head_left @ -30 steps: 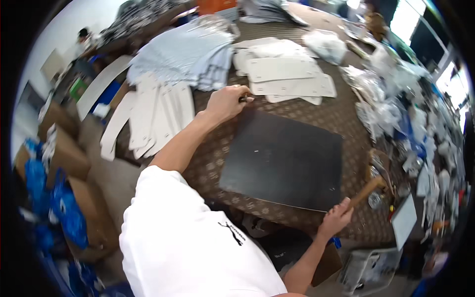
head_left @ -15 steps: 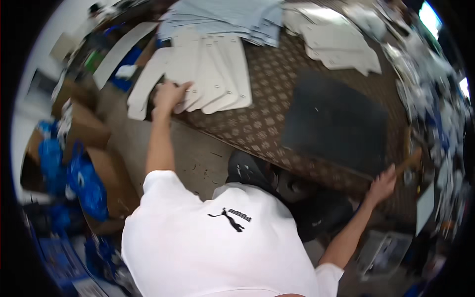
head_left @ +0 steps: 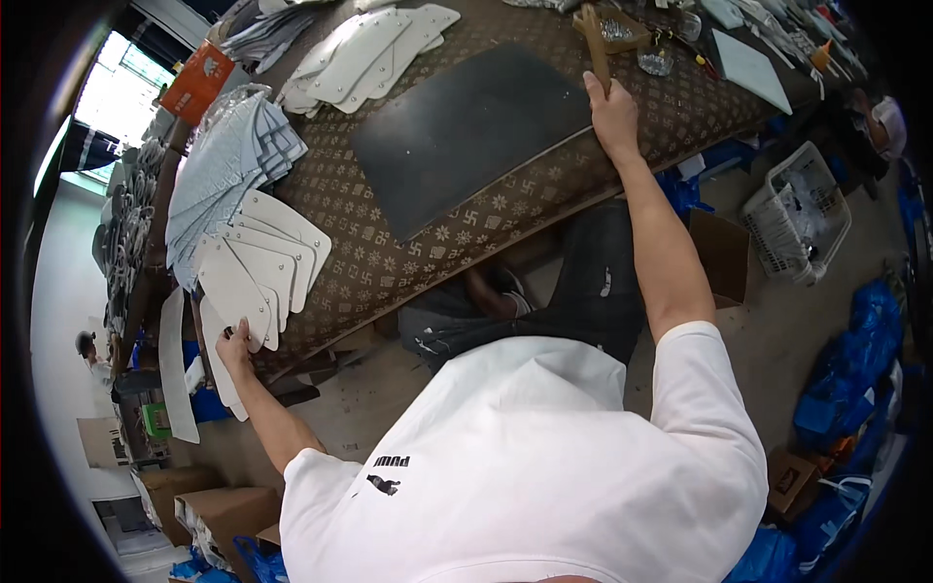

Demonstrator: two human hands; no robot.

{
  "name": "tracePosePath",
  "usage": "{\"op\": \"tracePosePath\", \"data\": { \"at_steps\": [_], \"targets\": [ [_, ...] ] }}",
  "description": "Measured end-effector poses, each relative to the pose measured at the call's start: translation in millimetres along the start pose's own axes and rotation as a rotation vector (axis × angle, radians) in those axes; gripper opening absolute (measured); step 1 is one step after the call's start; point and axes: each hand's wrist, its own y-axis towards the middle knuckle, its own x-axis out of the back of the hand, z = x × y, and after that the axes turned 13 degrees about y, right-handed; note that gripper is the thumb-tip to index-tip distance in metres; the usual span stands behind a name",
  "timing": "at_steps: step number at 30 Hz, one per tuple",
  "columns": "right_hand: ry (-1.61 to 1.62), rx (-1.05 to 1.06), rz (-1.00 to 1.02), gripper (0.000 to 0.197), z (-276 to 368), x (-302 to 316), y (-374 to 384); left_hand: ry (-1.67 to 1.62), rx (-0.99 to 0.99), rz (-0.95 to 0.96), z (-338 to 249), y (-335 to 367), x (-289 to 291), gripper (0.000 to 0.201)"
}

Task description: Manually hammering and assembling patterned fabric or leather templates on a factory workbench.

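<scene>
My right hand (head_left: 613,119) is closed round the brown wooden handle (head_left: 594,49) of a tool, held upright at the far edge of a dark rectangular mat (head_left: 466,131). The tool's head is cut off or cannot be made out. At the left, my left hand (head_left: 234,347) rests by the lower ends of several fanned white panels (head_left: 262,267) with small metal studs. Its fingers are curled together, a small dark bit showing between them that I cannot name. Beyond the panels lies a fanned stack of pale blue-grey sheets (head_left: 224,175).
The brown patterned table (head_left: 389,277) ends close before my knees. More white panels (head_left: 364,58) lie at its far side. A tray of small metal parts (head_left: 622,29) sits beyond my right hand. A white basket (head_left: 797,214) and blue bags (head_left: 855,360) are on the right.
My view has turned to the right. My right hand, still round the wooden handle, has come up from the table's near right edge. My left hand remains at the white panels.
</scene>
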Motion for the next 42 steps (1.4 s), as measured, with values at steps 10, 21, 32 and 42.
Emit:
{"op": "tracePosePath", "data": {
  "at_steps": [10, 21, 32, 42],
  "targets": [
    [0.013, -0.011, -0.052, 0.050, -1, 12, 0, -0.199, -0.647, -0.200, -184, -96, 69, 0.012],
    [0.337, -0.219, 0.041, 0.034, 3, -5, -7, 0.254, -1.177, 0.601, -349, -102, -144, 0.033],
    [0.261, -0.347, 0.064, 0.033, 36, 2, -25, -0.547, -0.541, 0.458, -314, -65, -162, 0.018],
    [0.220, -0.482, 0.352, 0.035, 119, -36, -82, -0.552, -0.676, 0.533, -333, -89, -200, 0.020]
  ]
}}
